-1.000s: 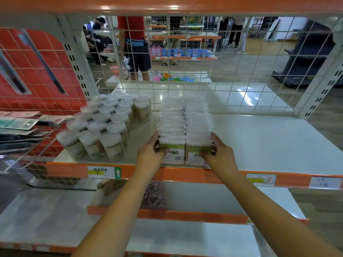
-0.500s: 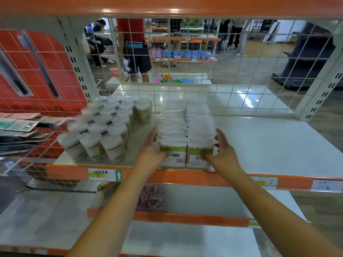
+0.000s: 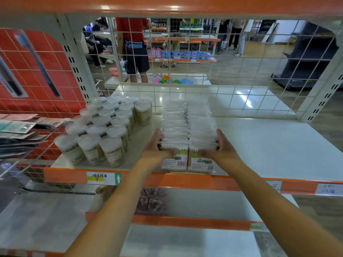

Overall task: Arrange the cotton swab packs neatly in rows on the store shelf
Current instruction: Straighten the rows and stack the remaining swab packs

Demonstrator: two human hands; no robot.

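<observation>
Two rows of flat cotton swab packs [image 3: 188, 127] run front to back at the shelf's centre, the front pair standing at the orange shelf lip [image 3: 185, 182]. The left hand [image 3: 156, 147] presses the block's left flank at 9 o'clock and the right hand [image 3: 221, 147] its right flank at 3 o'clock — fingers extended along the sides, thumbs across the front packs, squeezing both rows inward, presumably to keep the slippery packs square and flush. At 10 o'clock stand round swab tubs [image 3: 104, 130], three across, well apart from the hands. The front labels show green bands with Chinese characters and barcodes; motion blur leaves most unreadable. A shelf tag [image 3: 104, 178] at 7 o'clock bears handwritten characters, a yellow bar and a green up-arrow. Other tags at 4 o'clock are too smeared to read.
</observation>
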